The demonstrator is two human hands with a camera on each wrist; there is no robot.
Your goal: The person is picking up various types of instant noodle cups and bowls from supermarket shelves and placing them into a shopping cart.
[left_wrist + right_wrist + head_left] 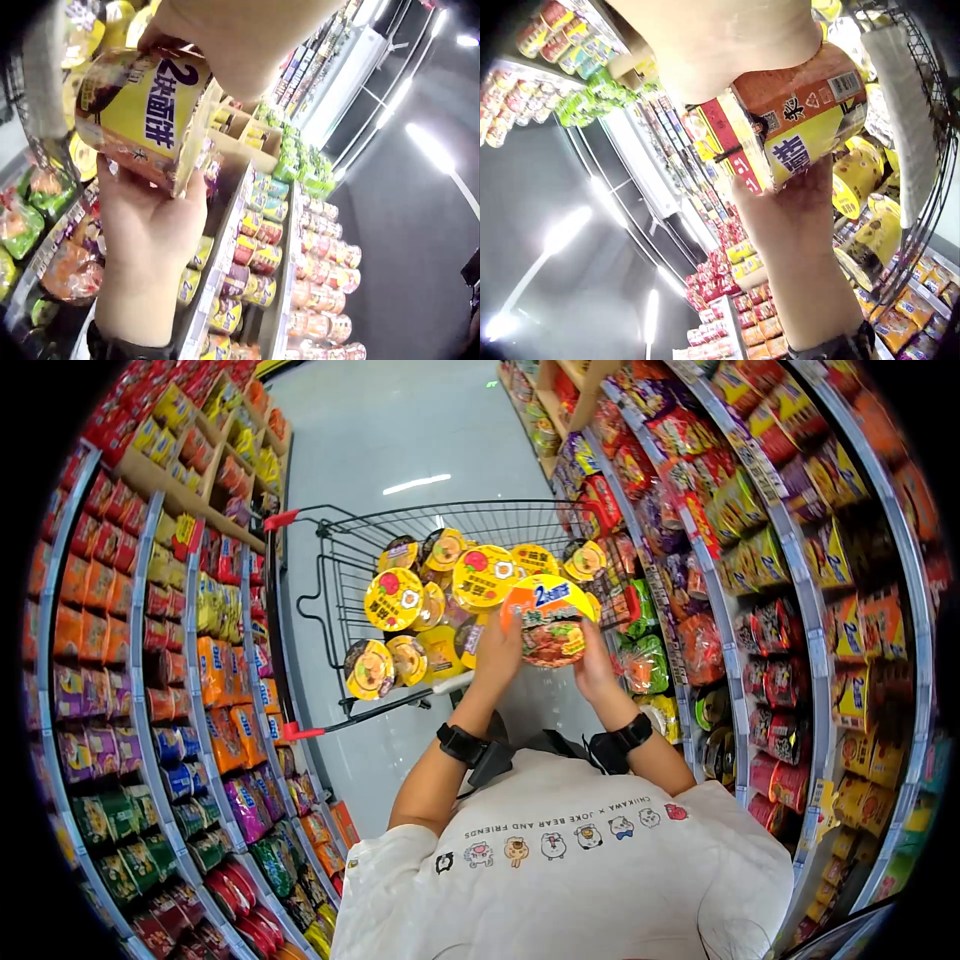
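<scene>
An instant noodle bucket (548, 622) with a yellow and orange-brown wrapper is held up between both hands, in front of the shopping cart (283, 519). My left hand (500, 650) grips one side of it, and my right hand (597, 660) grips the opposite side. Large characters and a "2" show on its yellow label (146, 105) in the left wrist view. From the right wrist, a barcode and a red strip are visible on the bucket (802, 112). Several yellow-lidded noodle tubs (394, 600) lie jumbled in the wire cart beyond the hands.
Shelves of bagged noodles (225, 680) line the left side, and more packed shelves (760, 550) stand close on the right. Grey floor (400, 430) stretches ahead between wooden display racks (215, 450). Both wrists carry black bands (465, 745).
</scene>
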